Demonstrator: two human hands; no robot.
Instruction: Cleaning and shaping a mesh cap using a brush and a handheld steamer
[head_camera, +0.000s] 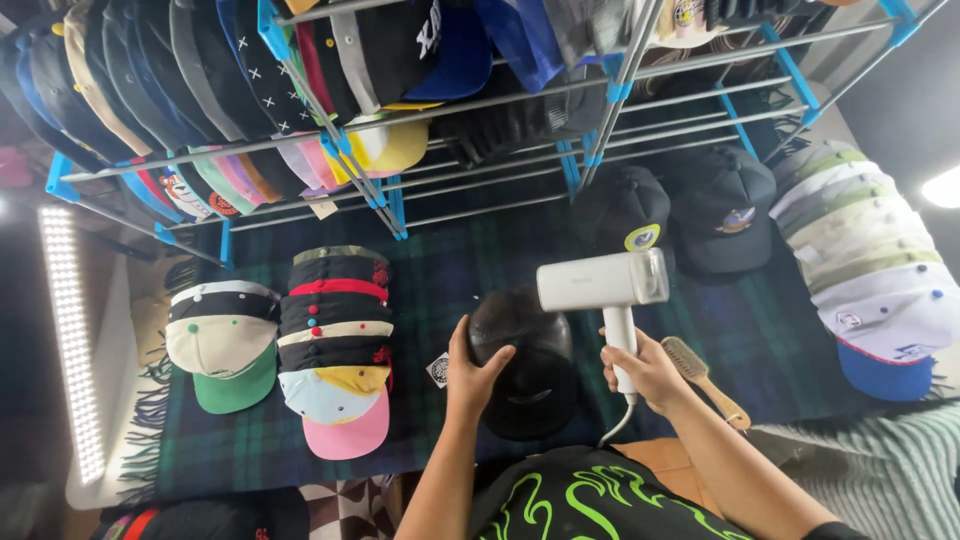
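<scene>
A black cap (528, 372) lies on the dark plaid cloth (450, 280) in front of me, its brim towards me. My left hand (472, 372) grips the cap's left side, fingers curled over the crown. My right hand (648, 372) holds the handle of a white handheld garment steamer (603, 284). The steamer's head points left and hovers just above the cap's crown. A white cord (618, 424) hangs from the handle's lower end.
A wooden brush (705, 378) lies right of my right hand. Stacks of caps (335, 345) sit to the left, another stack (870, 260) to the right, two dark caps (720, 210) behind. A metal rack with blue joints (390, 200) holds many caps overhead. A light strip (70, 340) glows at far left.
</scene>
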